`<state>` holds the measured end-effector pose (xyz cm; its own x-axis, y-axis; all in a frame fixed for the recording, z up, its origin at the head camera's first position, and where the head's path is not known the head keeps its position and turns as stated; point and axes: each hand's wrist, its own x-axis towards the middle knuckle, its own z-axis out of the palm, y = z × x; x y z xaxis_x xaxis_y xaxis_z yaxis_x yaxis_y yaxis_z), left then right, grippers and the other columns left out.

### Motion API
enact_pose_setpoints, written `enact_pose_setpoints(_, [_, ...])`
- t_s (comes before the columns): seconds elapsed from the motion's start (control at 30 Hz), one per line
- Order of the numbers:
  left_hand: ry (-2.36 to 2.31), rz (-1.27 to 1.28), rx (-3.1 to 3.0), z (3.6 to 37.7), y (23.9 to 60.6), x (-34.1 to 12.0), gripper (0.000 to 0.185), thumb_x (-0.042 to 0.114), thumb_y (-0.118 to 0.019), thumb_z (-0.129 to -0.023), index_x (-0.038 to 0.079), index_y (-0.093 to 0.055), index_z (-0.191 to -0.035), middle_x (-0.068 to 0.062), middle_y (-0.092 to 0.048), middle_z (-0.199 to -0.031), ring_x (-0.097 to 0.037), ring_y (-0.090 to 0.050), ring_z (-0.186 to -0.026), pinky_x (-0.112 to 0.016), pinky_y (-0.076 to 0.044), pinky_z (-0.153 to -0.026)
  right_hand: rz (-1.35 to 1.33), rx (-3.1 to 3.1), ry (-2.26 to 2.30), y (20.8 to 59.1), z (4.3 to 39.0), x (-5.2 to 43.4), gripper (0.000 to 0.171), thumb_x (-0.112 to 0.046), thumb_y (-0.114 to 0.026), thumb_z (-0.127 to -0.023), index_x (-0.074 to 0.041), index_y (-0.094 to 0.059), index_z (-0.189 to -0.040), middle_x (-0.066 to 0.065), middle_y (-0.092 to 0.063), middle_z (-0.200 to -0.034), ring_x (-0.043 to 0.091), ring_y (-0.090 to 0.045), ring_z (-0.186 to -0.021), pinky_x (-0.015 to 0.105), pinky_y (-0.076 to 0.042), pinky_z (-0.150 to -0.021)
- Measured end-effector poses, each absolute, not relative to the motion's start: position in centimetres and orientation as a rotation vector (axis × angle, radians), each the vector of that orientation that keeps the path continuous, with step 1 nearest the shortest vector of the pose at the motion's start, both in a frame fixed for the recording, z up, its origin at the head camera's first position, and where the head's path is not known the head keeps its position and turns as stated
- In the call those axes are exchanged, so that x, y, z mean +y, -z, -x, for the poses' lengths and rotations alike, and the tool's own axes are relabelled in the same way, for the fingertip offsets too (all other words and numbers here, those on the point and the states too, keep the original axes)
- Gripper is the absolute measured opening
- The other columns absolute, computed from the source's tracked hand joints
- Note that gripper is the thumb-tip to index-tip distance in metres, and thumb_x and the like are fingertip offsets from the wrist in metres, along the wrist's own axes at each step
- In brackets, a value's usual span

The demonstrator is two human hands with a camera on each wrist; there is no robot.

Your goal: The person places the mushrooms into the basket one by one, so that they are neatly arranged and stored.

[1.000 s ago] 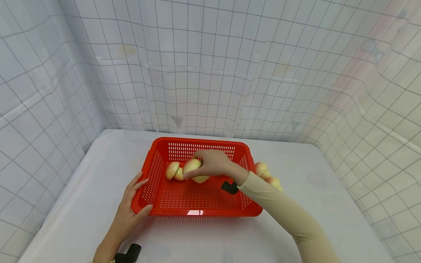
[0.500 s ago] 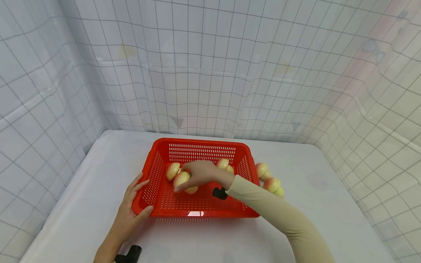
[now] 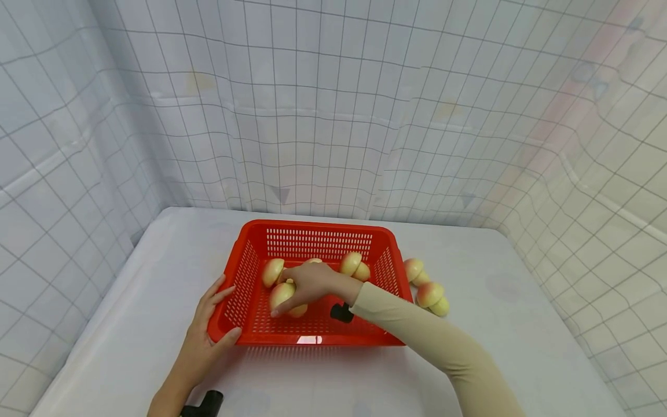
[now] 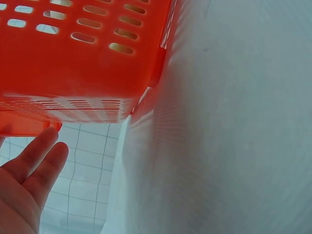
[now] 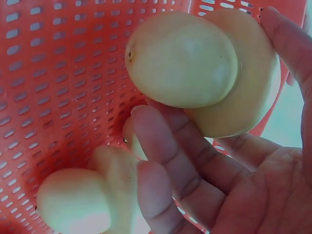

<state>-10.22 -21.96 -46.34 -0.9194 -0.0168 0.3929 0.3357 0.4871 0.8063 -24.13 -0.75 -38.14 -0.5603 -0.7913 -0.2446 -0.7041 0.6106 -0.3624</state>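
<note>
My right hand is inside the red plastic basket, thumb and fingers gripping a yellow-pink toy mushroom. In the right wrist view its egg-shaped stem and wider cap show between thumb and fingers. Another toy mushroom lies at the basket's left, and one more at the back right; part of another peeks out behind my hand. My left hand rests on the basket's front left corner, fingers spread over the left rim and thumb over the front one.
Two more toy mushrooms, one behind and one nearer, lie on the white tablecloth right of the basket. A white gridded curtain stands behind and at both sides. Each wrist wears a small black device.
My right hand has moved left and toward the front with its toy mushroom, lower into the basket. The back right mushroom has come out from behind it. The left hand stays put.
</note>
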Motion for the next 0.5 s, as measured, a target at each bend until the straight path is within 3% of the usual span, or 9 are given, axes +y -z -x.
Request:
enact_pose_setpoints(0.3, [1.413,0.285,-2.375,10.44,46.71,-22.14,0.069,0.005,-0.069,-0.080,0.014,-0.041,-0.142,0.006,-0.016,-0.155,-0.010,-0.019,-0.138,-0.013,-0.034,-0.091,1.168,2.467,0.276,38.66,23.87,-1.26,0.066,-0.066,-0.069,-0.071,-0.025,-0.059,-0.121,-0.014,-0.060,-0.091,0.005,-0.055,-0.079,0.025,-0.044,-0.064])
enact_pose_setpoints(0.5, [1.419,0.288,-2.373,10.43,46.73,-22.13,0.069,0.005,-0.070,-0.080,0.014,-0.041,-0.142,0.006,-0.016,-0.155,-0.010,-0.019,-0.138,-0.012,-0.034,-0.091,1.152,2.481,0.262,39.15,23.69,-1.44,0.060,-0.067,-0.069,-0.070,-0.028,-0.060,-0.116,-0.014,-0.060,-0.092,0.006,-0.054,-0.082,0.026,-0.043,-0.064])
